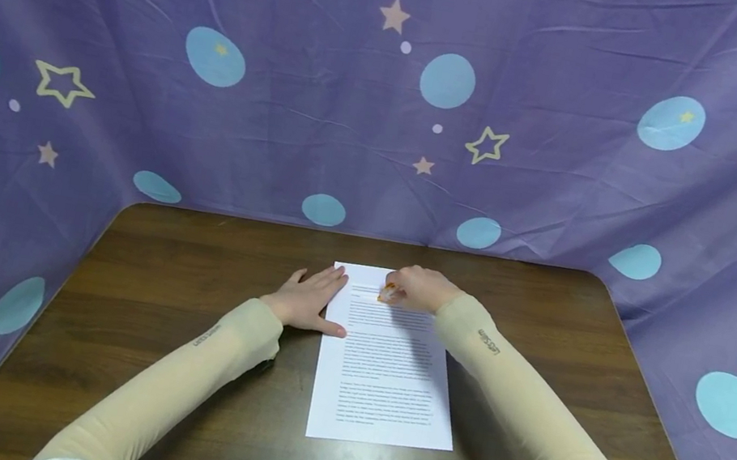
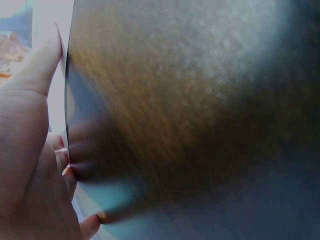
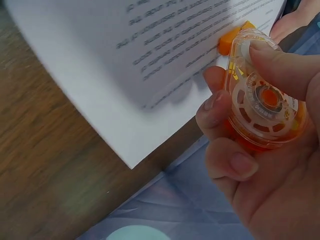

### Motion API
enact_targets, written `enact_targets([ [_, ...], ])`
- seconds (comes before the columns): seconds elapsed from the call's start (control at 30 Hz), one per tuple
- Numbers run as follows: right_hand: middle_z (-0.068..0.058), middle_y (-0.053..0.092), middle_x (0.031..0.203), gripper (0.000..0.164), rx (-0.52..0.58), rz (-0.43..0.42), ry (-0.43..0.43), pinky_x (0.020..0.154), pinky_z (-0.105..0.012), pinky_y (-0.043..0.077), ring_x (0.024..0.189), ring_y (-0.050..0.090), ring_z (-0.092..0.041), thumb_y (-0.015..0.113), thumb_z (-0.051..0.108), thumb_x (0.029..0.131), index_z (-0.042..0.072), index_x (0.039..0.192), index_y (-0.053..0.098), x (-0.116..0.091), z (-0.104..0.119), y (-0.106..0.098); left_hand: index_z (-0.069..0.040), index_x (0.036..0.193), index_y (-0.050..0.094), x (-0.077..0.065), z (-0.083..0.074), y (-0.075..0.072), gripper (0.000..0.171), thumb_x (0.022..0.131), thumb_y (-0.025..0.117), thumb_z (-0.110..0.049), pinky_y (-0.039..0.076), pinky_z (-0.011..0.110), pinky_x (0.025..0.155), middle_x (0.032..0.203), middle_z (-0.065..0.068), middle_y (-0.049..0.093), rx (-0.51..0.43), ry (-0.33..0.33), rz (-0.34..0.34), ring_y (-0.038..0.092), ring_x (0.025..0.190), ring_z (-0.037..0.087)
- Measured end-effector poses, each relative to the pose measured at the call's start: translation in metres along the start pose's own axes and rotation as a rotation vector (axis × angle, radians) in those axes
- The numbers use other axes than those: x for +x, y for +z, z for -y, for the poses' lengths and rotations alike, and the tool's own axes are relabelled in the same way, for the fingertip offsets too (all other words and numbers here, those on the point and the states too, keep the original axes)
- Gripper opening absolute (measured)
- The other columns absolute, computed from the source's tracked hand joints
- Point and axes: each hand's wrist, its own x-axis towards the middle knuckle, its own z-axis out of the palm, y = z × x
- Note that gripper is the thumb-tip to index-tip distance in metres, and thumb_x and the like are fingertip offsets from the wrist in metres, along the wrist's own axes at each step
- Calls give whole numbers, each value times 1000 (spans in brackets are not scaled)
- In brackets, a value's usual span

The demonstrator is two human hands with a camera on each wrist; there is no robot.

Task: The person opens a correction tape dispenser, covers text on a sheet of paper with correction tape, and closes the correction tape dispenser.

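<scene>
A printed sheet of paper (image 1: 379, 421) lies on the wooden table, its lines of text running across it. My right hand (image 1: 419, 287) grips a correction tape dispenser (image 3: 267, 97) near the top of the sheet. The dispenser is clear with orange parts, and its orange tip (image 3: 231, 40) points at the upper text lines; whether it touches the paper I cannot tell. My left hand (image 1: 310, 300) rests flat with spread fingers over the sheet's left edge, the thumb on the paper. In the left wrist view, the left hand (image 2: 22, 145) lies along the paper's edge.
The brown wooden table (image 1: 186, 255) surrounds the sheet. Behind it and at both sides hangs a purple cloth (image 1: 268, 130) with blue dots and stars. Beige sleeves (image 1: 169, 392) cover both forearms.
</scene>
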Motion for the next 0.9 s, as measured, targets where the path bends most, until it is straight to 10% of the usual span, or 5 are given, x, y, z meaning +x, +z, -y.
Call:
enact_targets([
  [0.9, -1, 72, 99, 12, -9, 13, 77, 75, -42, 56, 85, 65, -18, 75, 11, 96, 14, 108, 75, -34, -37, -1, -7, 168, 9, -6, -6, -7, 116, 90, 61, -76, 6, 67, 123, 175, 10, 2, -4, 0, 10, 1, 162, 26],
])
